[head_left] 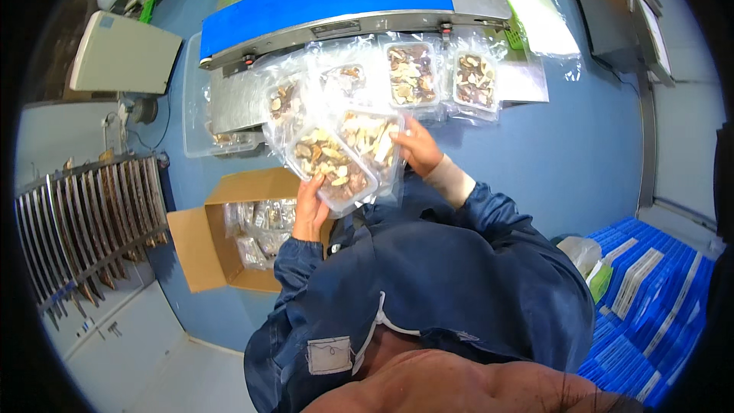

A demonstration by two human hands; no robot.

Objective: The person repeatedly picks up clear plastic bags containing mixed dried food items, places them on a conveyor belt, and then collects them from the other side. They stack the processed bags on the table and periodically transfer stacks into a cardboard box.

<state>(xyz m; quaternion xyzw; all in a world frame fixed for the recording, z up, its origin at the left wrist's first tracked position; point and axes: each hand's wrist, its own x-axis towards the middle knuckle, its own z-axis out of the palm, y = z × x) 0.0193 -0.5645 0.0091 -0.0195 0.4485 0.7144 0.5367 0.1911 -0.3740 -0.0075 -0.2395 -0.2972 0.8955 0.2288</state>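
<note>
My left hand [310, 208] grips the lower left edge of a clear plastic tray pack [334, 167] filled with pale and brown sliced pieces, perhaps mushrooms. A second tray pack [369, 136] of the same kind partly overlaps it on the right. Around that one's right edge my right hand [419, 145] is closed, thumb on top. Both packs are held tilted in front of my body, short of the steel table. Loose clear film surrounds the trays. Beyond them more tray packs [411, 74] lie in a row, one [475, 79] at the right end.
A conveyor with a blue belt [329, 4] runs behind the packs, above a steel table [233, 103]. An open cardboard box [200, 248] with several bagged packs stands at the lower left. Blue crates [650, 283] are stacked at right. A rack of blades or slats [92, 218] is far left.
</note>
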